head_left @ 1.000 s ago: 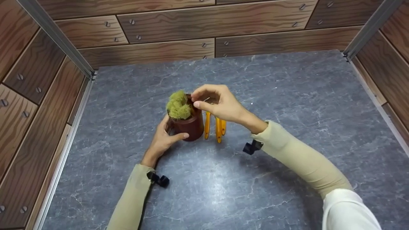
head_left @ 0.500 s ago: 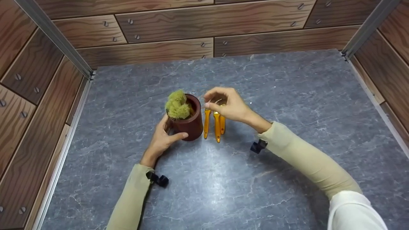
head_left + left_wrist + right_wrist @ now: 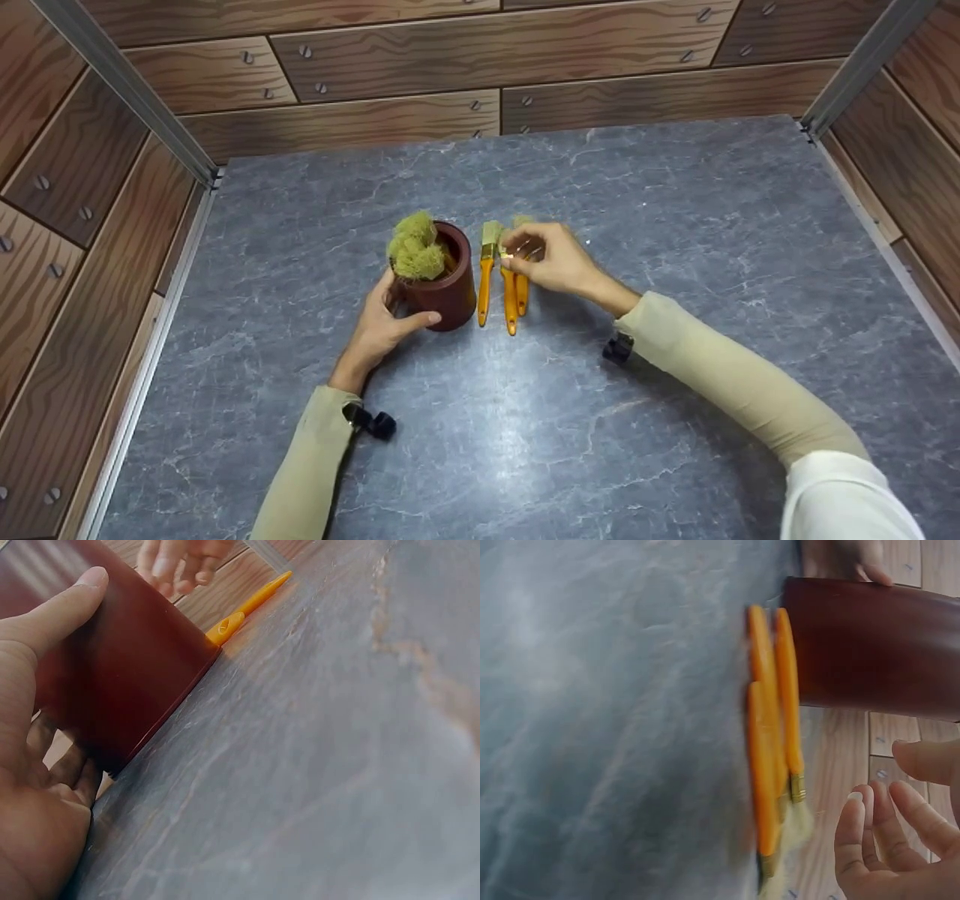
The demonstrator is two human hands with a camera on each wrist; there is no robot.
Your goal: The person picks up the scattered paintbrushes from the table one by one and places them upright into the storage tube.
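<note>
A dark red-brown cylindrical cup (image 3: 448, 301) stands upright on the table, and my left hand (image 3: 381, 324) grips its lower left side, thumb across the front. Fuzzy green tufts (image 3: 417, 253) stick out over its left rim, with a bit of orange showing inside. Right of the cup lie three paintbrushes with orange handles: a left brush (image 3: 485, 291), a middle brush (image 3: 511, 306) and a right brush (image 3: 523, 294). My right hand (image 3: 553, 259) hovers over their bristle ends, fingers loosely bent. In the right wrist view its fingers (image 3: 889, 832) hold nothing.
The grey marbled tabletop (image 3: 480, 450) extends all around the cup. Wood-patterned panels (image 3: 420, 60) enclose it at the back and both sides, joined by metal corner posts (image 3: 127, 90).
My right hand has moved from the cup's rim rightward and slightly nearer me, over the brushes, uncovering the cup's opening and the left brush's bristles. My left hand keeps its grip.
</note>
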